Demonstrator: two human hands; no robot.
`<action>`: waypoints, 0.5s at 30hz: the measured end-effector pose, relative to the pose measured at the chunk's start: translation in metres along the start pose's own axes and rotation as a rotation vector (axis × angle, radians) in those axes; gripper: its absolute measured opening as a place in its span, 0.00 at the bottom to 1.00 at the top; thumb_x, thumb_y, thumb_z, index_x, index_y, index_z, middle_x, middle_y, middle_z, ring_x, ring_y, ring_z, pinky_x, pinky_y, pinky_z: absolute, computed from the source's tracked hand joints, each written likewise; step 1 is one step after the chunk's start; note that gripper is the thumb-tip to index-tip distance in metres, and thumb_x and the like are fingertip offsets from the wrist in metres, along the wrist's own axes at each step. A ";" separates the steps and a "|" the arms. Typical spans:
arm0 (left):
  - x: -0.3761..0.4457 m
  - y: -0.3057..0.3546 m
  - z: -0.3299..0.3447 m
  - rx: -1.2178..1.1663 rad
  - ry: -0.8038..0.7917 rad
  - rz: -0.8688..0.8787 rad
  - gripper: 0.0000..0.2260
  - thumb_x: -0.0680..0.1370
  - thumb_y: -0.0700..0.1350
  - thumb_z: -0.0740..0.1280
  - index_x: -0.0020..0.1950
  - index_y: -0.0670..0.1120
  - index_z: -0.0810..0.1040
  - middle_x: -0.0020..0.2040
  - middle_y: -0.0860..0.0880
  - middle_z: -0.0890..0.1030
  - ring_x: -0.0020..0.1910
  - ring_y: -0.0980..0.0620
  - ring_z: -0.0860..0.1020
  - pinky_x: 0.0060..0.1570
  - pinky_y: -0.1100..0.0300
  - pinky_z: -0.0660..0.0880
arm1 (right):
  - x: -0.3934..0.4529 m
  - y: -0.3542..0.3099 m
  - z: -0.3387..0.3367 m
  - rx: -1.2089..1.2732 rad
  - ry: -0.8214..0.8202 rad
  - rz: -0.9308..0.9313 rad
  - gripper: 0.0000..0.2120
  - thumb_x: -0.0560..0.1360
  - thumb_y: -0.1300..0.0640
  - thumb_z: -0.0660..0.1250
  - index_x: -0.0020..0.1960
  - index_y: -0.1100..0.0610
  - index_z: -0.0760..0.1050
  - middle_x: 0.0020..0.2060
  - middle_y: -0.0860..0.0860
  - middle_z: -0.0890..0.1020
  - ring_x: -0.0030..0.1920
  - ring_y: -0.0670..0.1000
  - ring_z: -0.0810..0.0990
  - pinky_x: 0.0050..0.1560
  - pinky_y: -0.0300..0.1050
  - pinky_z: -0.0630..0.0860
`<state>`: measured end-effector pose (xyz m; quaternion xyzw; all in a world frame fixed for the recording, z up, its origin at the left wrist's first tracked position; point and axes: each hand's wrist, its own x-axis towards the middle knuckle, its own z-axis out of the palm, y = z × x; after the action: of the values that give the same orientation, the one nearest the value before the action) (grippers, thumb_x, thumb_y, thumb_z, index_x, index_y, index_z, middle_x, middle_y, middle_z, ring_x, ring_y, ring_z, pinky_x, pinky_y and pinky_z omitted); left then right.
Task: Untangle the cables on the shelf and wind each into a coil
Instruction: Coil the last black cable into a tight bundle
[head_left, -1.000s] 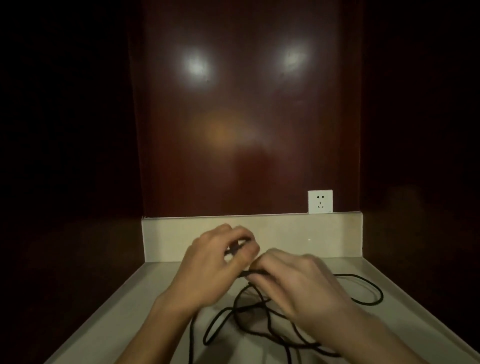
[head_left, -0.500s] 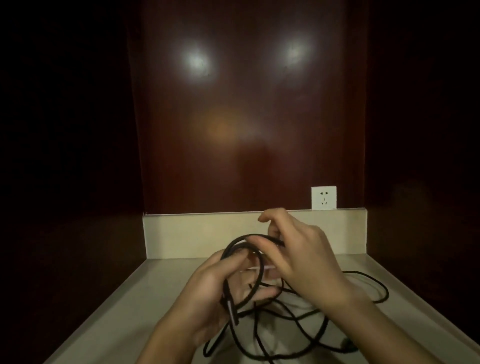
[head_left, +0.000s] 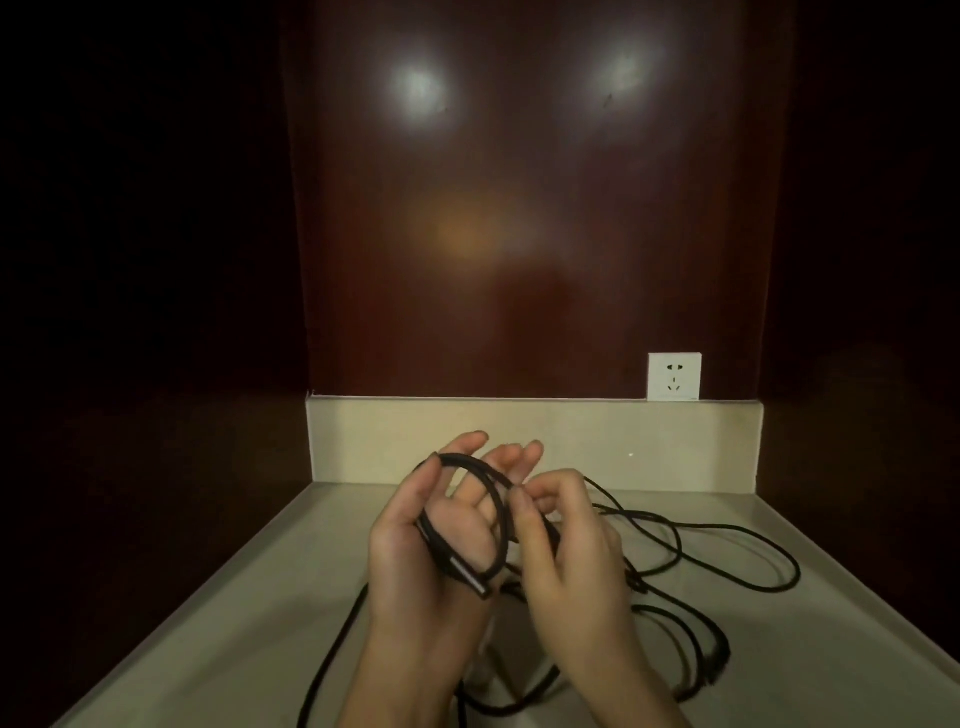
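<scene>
Change: since half a second ago my left hand (head_left: 431, 545) has turned palm-up with its fingers opened out, and the loop now lies round it instead of being bunched between both hands; my right hand (head_left: 561, 540) has dropped from above the loop to its right side.
Left hand: thumb and palm hold a coil (head_left: 467, 514) of two or so turns, the fingers spread upward through it; a metal-tipped plug end (head_left: 475, 582) sticks out below the palm.
Right hand: fingers curled, thumb and forefinger pinching the black cable (head_left: 691, 551) where it meets the coil's right edge.
Where the cable is: partly wound on my left hand, the rest trailing in loose overlapping loops across the pale shelf (head_left: 260, 597) to the right and toward me.
How I'd do this turn: I judge it best to keep the left thumb clamping the plug end, feed slack with the right, and match each new turn to the last.
Look of the cable: thin, black, supple; how many cables lie there, I cannot tell.
Snag risk: crossed loops on the shelf may knot if I pull hard.
</scene>
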<state>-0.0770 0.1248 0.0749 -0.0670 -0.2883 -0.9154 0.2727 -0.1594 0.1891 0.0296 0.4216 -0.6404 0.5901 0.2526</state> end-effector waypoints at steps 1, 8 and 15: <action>0.000 -0.001 -0.001 0.004 0.011 0.027 0.14 0.79 0.48 0.58 0.56 0.41 0.76 0.48 0.40 0.82 0.58 0.38 0.82 0.59 0.41 0.74 | -0.002 -0.002 0.000 0.062 -0.022 0.053 0.07 0.80 0.53 0.64 0.44 0.47 0.70 0.39 0.42 0.80 0.37 0.41 0.79 0.34 0.29 0.69; 0.003 -0.011 -0.006 0.127 0.068 0.246 0.16 0.81 0.55 0.56 0.52 0.43 0.74 0.38 0.45 0.75 0.39 0.47 0.79 0.58 0.42 0.76 | -0.008 -0.008 -0.009 0.972 -0.146 0.796 0.10 0.72 0.55 0.70 0.43 0.61 0.72 0.28 0.54 0.69 0.19 0.46 0.59 0.19 0.34 0.56; 0.003 -0.016 -0.007 0.170 0.148 0.492 0.18 0.82 0.59 0.53 0.51 0.46 0.73 0.37 0.48 0.72 0.34 0.52 0.72 0.34 0.59 0.71 | -0.013 -0.020 -0.014 0.929 -0.385 0.788 0.06 0.69 0.50 0.69 0.39 0.53 0.79 0.28 0.54 0.72 0.22 0.48 0.65 0.22 0.37 0.60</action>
<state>-0.0878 0.1302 0.0622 -0.0450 -0.3184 -0.7965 0.5120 -0.1383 0.2067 0.0324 0.3182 -0.4587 0.7687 -0.3121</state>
